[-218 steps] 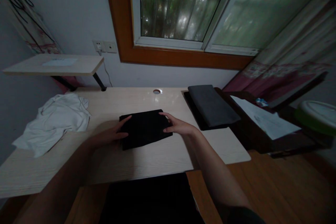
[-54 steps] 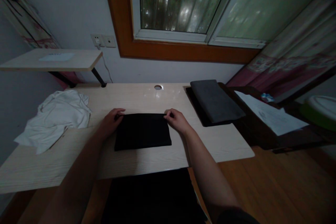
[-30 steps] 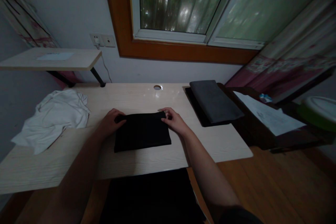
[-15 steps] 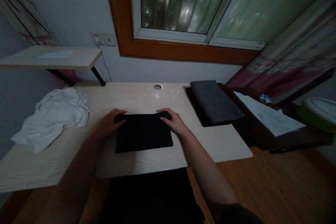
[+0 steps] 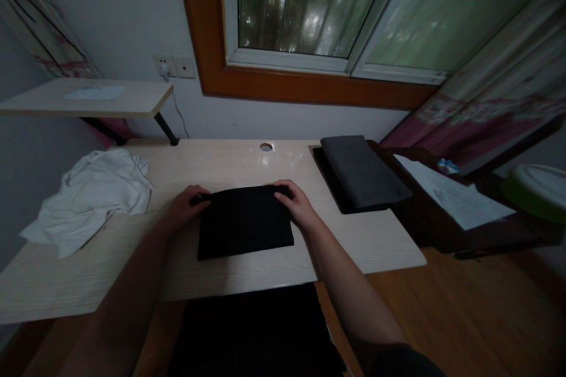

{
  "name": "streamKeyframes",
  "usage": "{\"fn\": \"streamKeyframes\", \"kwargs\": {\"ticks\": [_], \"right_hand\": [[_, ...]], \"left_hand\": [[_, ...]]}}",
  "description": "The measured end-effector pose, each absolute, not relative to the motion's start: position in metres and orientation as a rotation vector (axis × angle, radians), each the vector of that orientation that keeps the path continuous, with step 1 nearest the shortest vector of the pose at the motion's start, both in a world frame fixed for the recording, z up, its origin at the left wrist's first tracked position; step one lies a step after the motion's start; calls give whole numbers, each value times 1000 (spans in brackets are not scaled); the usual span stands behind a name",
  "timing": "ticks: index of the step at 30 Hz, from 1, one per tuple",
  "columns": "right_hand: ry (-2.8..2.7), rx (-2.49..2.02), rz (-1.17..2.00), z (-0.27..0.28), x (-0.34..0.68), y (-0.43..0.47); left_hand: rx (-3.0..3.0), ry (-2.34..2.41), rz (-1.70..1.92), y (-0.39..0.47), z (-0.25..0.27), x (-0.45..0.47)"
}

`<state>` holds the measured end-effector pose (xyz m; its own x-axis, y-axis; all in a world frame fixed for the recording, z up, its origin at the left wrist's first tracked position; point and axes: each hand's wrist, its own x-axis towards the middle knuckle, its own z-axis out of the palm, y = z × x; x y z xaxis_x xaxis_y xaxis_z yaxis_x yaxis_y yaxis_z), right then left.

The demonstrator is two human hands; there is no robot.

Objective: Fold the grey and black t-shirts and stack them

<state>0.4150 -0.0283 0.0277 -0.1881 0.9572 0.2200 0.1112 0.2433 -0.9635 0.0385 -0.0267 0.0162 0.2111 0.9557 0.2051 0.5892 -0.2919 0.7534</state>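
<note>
A folded black cloth point(image 5: 245, 221), roughly a rectangle, lies before me on the pale wooden desk point(image 5: 221, 162). Its far left corner is pinched between the thumb and fingers of my left hand point(image 5: 184, 207). At the far right corner my right hand point(image 5: 297, 203) grips the cloth the same way, thumb on top. The far edge looks a little raised between the two hands, and the near edge rests on the desk. Some fingertips are hidden behind the cloth.
On the left lies a crumpled white cloth point(image 5: 104, 188), under a raised shelf point(image 5: 145, 94). Folded dark grey and black cloths point(image 5: 362, 168) lie stacked at the desk's right end. Beyond them, a dark side table holds a sheet of paper point(image 5: 451, 191).
The black cloth has shifted slightly to the right and turned a little. Its far edge is pulled straighter. My right hand has moved slightly right, my left hand slightly left.
</note>
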Motion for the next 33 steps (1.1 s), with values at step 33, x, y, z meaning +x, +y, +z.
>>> {"fn": "streamKeyframes", "kwargs": {"ticks": [33], "right_hand": [[-1724, -1468, 596, 19, 401, -16]], "left_hand": [[2070, 1712, 947, -13, 8, 51]]}}
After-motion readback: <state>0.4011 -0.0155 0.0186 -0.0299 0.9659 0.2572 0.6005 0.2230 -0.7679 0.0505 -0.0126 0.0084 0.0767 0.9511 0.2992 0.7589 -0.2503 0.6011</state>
